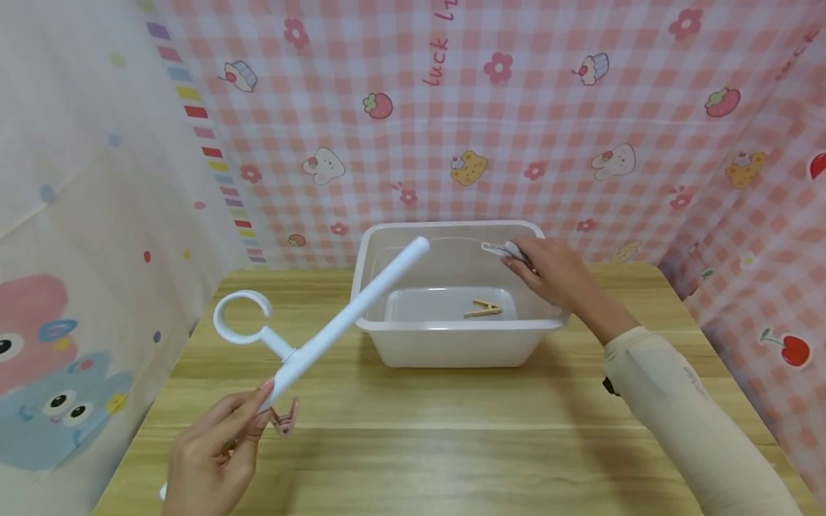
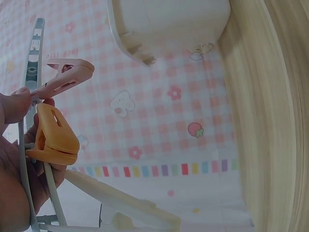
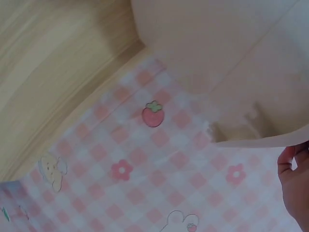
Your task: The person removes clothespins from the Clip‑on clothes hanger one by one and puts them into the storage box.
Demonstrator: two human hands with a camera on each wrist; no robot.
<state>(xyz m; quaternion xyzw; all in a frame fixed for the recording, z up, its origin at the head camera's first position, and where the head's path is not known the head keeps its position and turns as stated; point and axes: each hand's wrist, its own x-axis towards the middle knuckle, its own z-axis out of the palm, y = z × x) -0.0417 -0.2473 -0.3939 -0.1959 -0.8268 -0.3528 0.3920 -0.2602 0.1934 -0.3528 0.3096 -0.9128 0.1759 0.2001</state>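
left hand (image 1: 216,441) grips a smooth white hanger (image 1: 348,317), hook ring-shaped, near left above the table (image 1: 413,459); pink clip (image 2: 75,72), orange clip (image 2: 60,135) on it. right hand (image 1: 545,269) pinches a pale clip (image 1: 513,250) over the far white tub (image 1: 458,347).

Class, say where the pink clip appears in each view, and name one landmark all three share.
Head: pink clip low, left of centre, beside the left hand.
Left wrist: pink clip upper left, above the orange clip.
Right wrist: not in it.
Shared landmark: white tub, central in head, top in left wrist, upper right in right wrist.
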